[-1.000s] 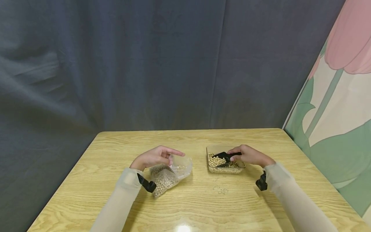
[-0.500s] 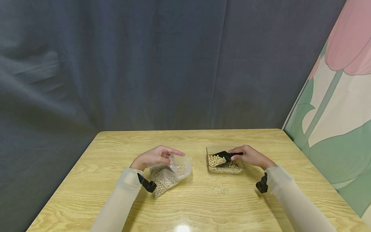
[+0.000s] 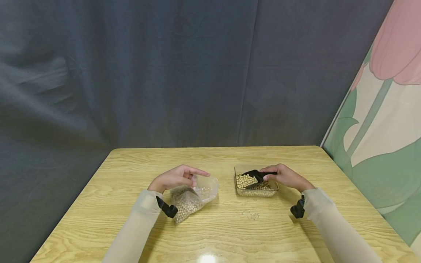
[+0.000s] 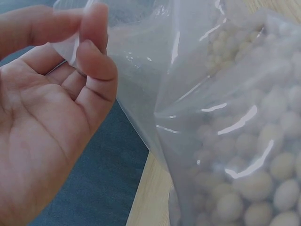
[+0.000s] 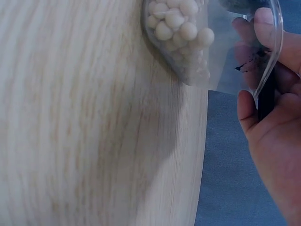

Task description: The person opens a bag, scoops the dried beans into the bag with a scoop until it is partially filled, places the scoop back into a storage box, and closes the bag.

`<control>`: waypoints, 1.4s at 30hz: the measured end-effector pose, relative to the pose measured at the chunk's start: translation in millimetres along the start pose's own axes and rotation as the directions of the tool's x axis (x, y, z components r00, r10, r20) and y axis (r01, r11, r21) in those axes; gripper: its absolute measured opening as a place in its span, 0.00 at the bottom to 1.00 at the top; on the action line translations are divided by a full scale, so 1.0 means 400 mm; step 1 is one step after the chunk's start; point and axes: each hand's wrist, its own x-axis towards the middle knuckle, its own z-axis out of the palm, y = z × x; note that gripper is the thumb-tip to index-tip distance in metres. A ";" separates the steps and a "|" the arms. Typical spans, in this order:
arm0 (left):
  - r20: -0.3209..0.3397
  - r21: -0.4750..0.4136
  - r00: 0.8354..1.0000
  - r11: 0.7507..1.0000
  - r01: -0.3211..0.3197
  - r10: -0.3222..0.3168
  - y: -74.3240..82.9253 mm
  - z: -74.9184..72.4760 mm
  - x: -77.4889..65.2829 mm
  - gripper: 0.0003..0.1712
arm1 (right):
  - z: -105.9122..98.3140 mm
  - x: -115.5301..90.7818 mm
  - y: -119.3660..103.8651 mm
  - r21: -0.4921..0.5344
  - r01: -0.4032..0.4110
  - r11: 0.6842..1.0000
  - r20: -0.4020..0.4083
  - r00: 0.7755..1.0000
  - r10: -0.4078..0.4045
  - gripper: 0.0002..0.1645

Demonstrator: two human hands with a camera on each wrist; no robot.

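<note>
My left hand (image 3: pixel 175 179) pinches the rim of a clear plastic bag (image 3: pixel 187 204) between thumb and fingers, so its mouth gapes toward the right. Pale round beans (image 4: pixel 258 188) fill the bag's lower part, which rests on the table. On the right, my right hand (image 3: pixel 286 176) grips the handle of a black scoop (image 3: pixel 254 174). The scoop's blade lies among beans (image 3: pixel 245 180) inside a clear rectangular container (image 3: pixel 256 194). From the right wrist view, fingers curl round the dark handle behind the container's transparent wall (image 5: pixel 221 70).
Both things stand on a wood-grain table (image 3: pixel 210 233), with a gap between bag and container. Faint dark marks (image 3: pixel 251 215) show on the tabletop in front of the container. A dark curtain (image 3: pixel 184 73) hangs behind the table, and a flower-patterned panel (image 3: pixel 378 128) stands at the right.
My right hand and the scoop have shifted slightly to the right inside the container. The left hand and the bag look unchanged.
</note>
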 end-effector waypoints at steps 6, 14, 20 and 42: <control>0.000 -0.004 1.000 1.000 0.008 -0.008 -0.002 0.001 0.003 0.29 | 0.000 -0.001 0.003 0.008 -0.004 1.000 0.002 1.000 0.004 0.28; -0.004 -0.001 1.000 1.000 0.018 -0.018 -0.005 0.000 0.006 0.29 | 0.001 0.000 -0.006 -0.017 -0.017 1.000 0.007 1.000 0.017 0.26; -0.003 0.001 1.000 1.000 0.016 -0.016 -0.004 0.002 0.006 0.29 | 0.002 0.005 -0.019 -0.042 -0.016 0.999 0.025 1.000 0.017 0.25; -0.003 -0.026 1.000 1.000 0.011 -0.011 -0.009 0.000 0.006 0.29 | -0.001 0.002 -0.003 -0.002 -0.004 1.000 0.003 1.000 0.004 0.27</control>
